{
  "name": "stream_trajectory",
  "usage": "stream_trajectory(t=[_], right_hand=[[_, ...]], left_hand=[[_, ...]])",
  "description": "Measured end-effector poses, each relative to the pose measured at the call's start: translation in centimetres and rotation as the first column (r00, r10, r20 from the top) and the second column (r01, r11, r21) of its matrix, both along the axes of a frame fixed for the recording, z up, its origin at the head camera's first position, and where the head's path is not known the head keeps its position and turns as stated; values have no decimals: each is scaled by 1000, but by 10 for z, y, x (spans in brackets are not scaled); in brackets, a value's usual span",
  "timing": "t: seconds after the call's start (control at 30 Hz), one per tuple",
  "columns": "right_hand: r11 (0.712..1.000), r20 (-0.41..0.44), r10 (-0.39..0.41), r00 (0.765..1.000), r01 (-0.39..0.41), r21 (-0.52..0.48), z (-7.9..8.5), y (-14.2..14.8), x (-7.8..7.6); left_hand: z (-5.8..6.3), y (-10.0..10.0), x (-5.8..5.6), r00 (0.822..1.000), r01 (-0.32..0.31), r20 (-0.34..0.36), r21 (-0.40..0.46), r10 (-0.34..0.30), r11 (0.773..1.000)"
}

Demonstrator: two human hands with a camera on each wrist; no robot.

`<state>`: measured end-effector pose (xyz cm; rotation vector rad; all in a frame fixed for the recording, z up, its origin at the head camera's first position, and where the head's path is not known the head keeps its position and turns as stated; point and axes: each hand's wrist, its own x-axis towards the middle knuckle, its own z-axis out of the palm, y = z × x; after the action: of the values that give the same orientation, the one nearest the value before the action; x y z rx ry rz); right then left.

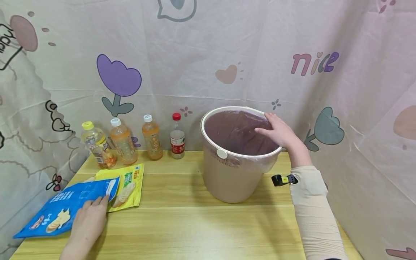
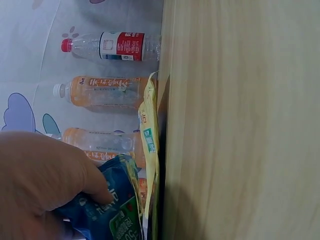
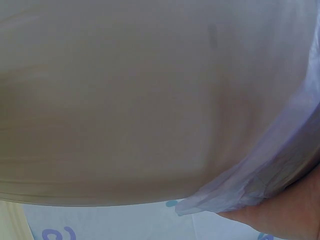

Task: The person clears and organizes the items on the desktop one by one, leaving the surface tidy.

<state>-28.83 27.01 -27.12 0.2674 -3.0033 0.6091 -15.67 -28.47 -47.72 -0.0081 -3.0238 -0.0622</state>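
Blue snack bag [image 1: 74, 196] is at lower left of the head frame, slanting up from the left edge toward the middle. Left hand [image 1: 91, 215] pinches its near right edge; the left wrist view shows a digit pressed on the blue face, with the rest of the grip partly hidden. Yellow snack bag [image 1: 138, 180] lies just right of it, partly covered by the blue one.

Behind the bags, a row of bottles, left to right: yellow-capped bottle [image 1: 99, 148], two white-capped orange bottles [image 1: 151, 139], red-capped bottle [image 1: 177, 141]. All upright.

Bin [image 1: 232, 180] stands right of center, purple liner [image 1: 240, 133] inside and folded over the rim. Right hand [image 1: 281, 133] rests on the bin's right rim, thumb spread from the fingers and over the opening. Right wrist view is mostly bin wall.

Black device [image 1: 284, 180] sits at the right wrist, on a light sleeve [image 1: 315, 213]. Everything's on a wood-grain tabletop [image 1: 169, 224]; printed cloth [image 1: 195, 57] fills the upper frame.
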Motion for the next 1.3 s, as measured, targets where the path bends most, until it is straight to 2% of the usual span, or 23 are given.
stream_trajectory(t=[0.13, 0.3, 0.4, 0.57, 0.67, 0.9, 1.0, 1.2, 1.3], right_hand=[[1000, 0, 0, 1000, 0, 4, -1, 0, 0], [1000, 2, 0, 1000, 0, 3, 0, 0, 0], [1000, 3, 1, 1000, -1, 1, 0, 0, 1], [1000, 2, 1, 1000, -1, -2, 0, 1, 1], [1000, 2, 2, 1000, -2, -1, 0, 1, 1], [1000, -3, 4, 1000, -4, 2, -1, 1, 0], [1000, -3, 7, 1000, -7, 1, 0, 1, 0], [1000, -8, 10, 1000, -10, 2, 0, 1, 0], [1000, -10, 12, 1000, -12, 2, 0, 1, 0]], left_hand=[[1, 2, 4, 997, 6, -77, -10, -7, 1000], [3, 5, 9, 982, 22, -188, -27, -27, 999], [6, 7, 10, 970, 35, -239, -37, -43, 999], [11, 10, 12, 939, 57, -337, -48, -70, 997], [12, 13, 14, 916, 68, -394, -51, -83, 996], [20, 17, 17, 826, 122, -547, -67, -139, 990], [24, 20, 18, 797, 145, -582, -74, -161, 987], [35, 27, 21, 726, 199, -653, -96, -213, 975], [40, 32, 23, 700, 221, -673, -111, -238, 969]])
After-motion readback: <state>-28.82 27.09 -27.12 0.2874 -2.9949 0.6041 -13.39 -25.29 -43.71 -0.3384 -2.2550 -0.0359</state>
